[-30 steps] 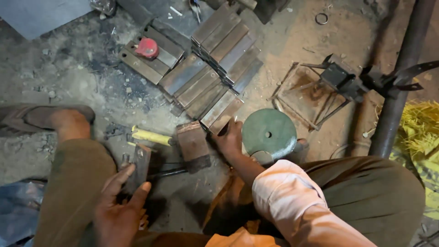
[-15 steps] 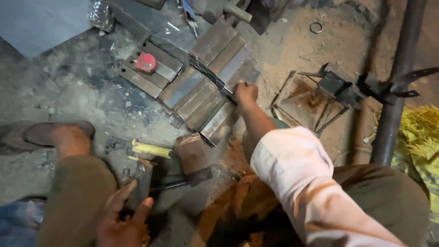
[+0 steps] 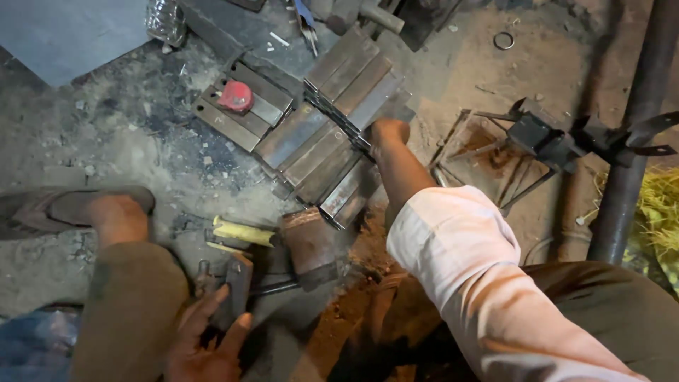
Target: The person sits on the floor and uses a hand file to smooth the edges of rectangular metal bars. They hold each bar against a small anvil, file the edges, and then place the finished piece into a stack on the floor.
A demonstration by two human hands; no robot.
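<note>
My right hand [image 3: 387, 131] reaches far forward, its fingers curled over the end of a grey metal bar [image 3: 368, 106] at the right edge of a stack of several cut metal bars [image 3: 311, 145] lying side by side on the dirt floor. Near my knee, my left hand [image 3: 205, 350] grips a small flat metal piece [image 3: 238, 286] that stands on the ground. A heavy hammer [image 3: 310, 244] with a rusty block head lies just right of that piece, its thin handle pointing toward my left hand.
A red round object [image 3: 235, 95] rests on more metal pieces [image 3: 226, 120] at the stack's left. A yellow-handled tool [image 3: 242, 232] lies near my sandalled foot [image 3: 106, 209]. A welded metal frame [image 3: 488, 152], a clamp and an upright pipe [image 3: 633, 141] stand on the right.
My right hand left the ground beside the hammer and green disc and stretched forward onto the stack of bars. My sleeve now hides the disc. My left hand stayed on the flat piece.
</note>
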